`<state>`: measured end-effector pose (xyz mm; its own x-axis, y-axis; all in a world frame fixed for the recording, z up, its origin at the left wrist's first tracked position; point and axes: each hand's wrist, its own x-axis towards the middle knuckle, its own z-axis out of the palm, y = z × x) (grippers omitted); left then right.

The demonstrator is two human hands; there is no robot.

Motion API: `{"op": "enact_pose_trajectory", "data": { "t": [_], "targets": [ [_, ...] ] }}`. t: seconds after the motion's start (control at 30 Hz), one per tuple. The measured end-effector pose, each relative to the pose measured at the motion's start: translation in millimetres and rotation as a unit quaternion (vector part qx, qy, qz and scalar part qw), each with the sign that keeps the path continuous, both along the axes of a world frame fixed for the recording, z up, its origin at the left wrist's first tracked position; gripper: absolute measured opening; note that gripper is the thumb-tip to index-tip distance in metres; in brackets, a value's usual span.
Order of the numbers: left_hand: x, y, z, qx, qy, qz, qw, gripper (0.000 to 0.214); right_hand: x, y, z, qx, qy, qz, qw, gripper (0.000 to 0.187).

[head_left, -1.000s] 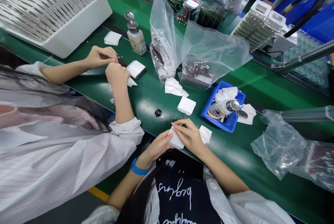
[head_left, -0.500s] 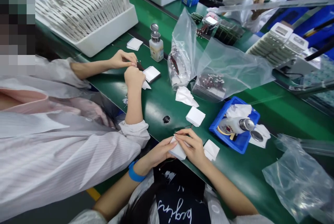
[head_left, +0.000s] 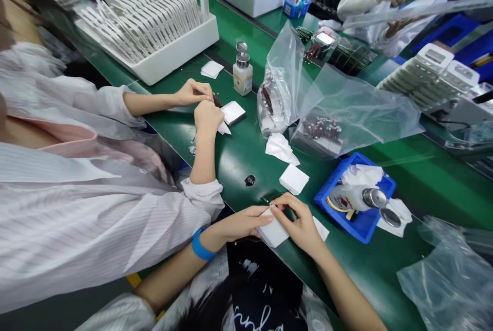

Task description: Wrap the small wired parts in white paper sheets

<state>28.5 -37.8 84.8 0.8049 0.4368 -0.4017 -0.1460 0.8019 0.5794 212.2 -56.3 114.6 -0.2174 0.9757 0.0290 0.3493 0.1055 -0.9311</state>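
Observation:
My left hand [head_left: 246, 222], with a blue band on its wrist, is closed around the left side of a white rectangular block [head_left: 275, 232] at the table's near edge. On the block's far end, the thumb and fingers of my right hand [head_left: 296, 218] are pinched together; any small part between them is too hidden to name. A thin dark wire end shows just beyond these fingertips, and another thin wire hangs below my left hand. Beyond my hands lies a stack of white squares [head_left: 294, 179]. A white sheet [head_left: 321, 228] sits partly behind my right hand.
Right of my hands stands a blue bin [head_left: 358, 228] with a pump bottle [head_left: 352, 198] and tissues. Clear bags [head_left: 323, 130] hold wired parts. At left, a co-worker's hands [head_left: 208, 115] work near another bottle [head_left: 242, 76]. A white tray [head_left: 177, 56] holds upright white panels.
The view has shifted, so the table's things appear lower and farther right. My right fingers have drawn to the block's far end, leaving more of its top visible. My left hand keeps hold.

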Motion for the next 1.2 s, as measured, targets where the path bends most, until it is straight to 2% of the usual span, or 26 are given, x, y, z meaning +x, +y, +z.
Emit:
{"op": "enact_pose_trajectory", "data": {
  "t": [0.17,0.23,0.37,0.5,0.67,0.9,1.03,1.13,1.2],
  "targets": [
    [-5.2,7.2,7.2,0.108,0.039,-0.095,0.989,0.042,10.8,-1.1,18.4,-0.030,-0.008,0.055,0.998,0.010],
    [-7.6,4.1,9.1,0.130,0.045,-0.093,0.986,0.041,12.5,-2.1,22.7,-0.035,-0.021,0.083,0.996,0.009],
    [-12.1,-2.1,10.3,0.126,0.050,-0.080,0.988,0.041,9.9,-4.0,22.4,-0.038,-0.048,0.114,0.992,0.008],
    [-12.7,0.0,8.8,0.188,0.074,-0.081,0.976,0.036,4.7,-5.1,13.7,0.013,-0.072,0.107,0.992,0.014],
    [-7.0,-4.3,10.8,0.103,0.075,-0.003,0.992,0.040,0.6,-1.6,5.5,0.062,-0.054,0.066,0.994,0.013],
    [-8.7,-7.3,9.6,0.128,0.077,0.005,0.989,0.039,-3.3,1.4,-2.0,0.129,-0.059,0.065,0.988,0.012],
    [-4.8,-6.9,11.9,0.149,0.097,0.000,0.984,0.038,-2.3,1.5,-4.4,0.242,-0.129,0.047,0.960,0.013],
    [1.6,-7.9,13.0,0.167,0.130,0.034,0.977,0.037,-2.7,-1.2,-1.7,0.337,-0.236,0.039,0.911,0.015],
    [8.2,-8.9,11.9,0.186,0.156,0.069,0.968,0.037,-4.1,-3.2,0.9,0.371,-0.294,0.031,0.880,0.019]
  ]
}}
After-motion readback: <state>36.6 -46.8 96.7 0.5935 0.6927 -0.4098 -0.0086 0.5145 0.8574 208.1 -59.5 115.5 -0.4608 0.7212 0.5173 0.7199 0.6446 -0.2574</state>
